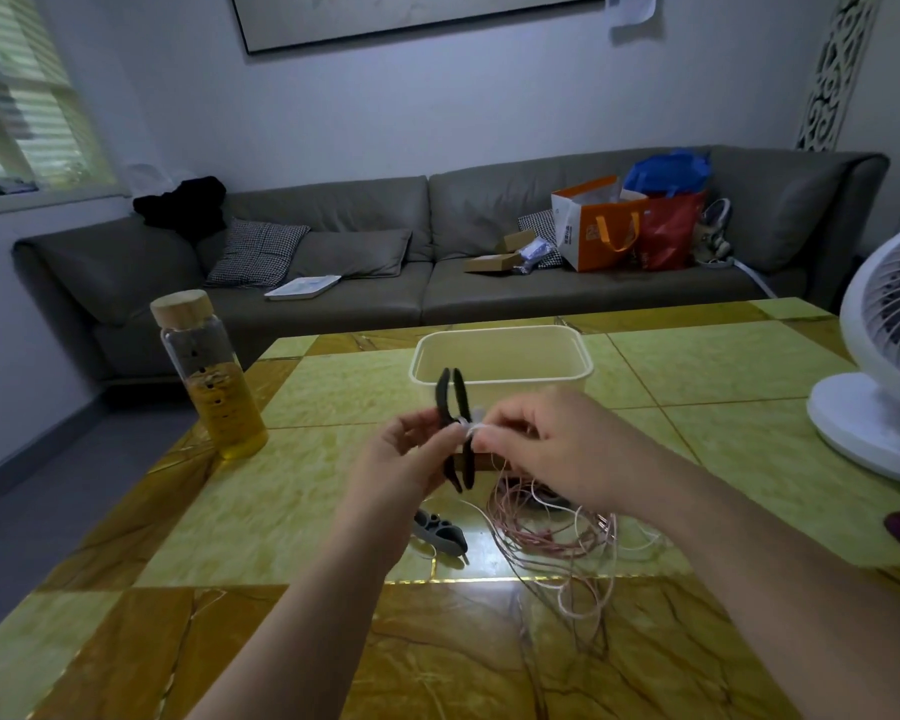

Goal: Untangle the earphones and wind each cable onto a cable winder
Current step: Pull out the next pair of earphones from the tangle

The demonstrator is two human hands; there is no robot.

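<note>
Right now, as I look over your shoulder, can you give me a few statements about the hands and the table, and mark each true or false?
1. The left hand holds a black cable winder above the table. True.
2. The right hand lies flat on the table. False: it pinches a white cable at the winder's middle.
3. The tangled cables sit inside the cream tub. False: they lie on the table, nearer the person than the tub.
4. A grey winder lies on the table below the left hand. True.
5. The bottle has no lid. False: a wooden lid closes it.
</note>
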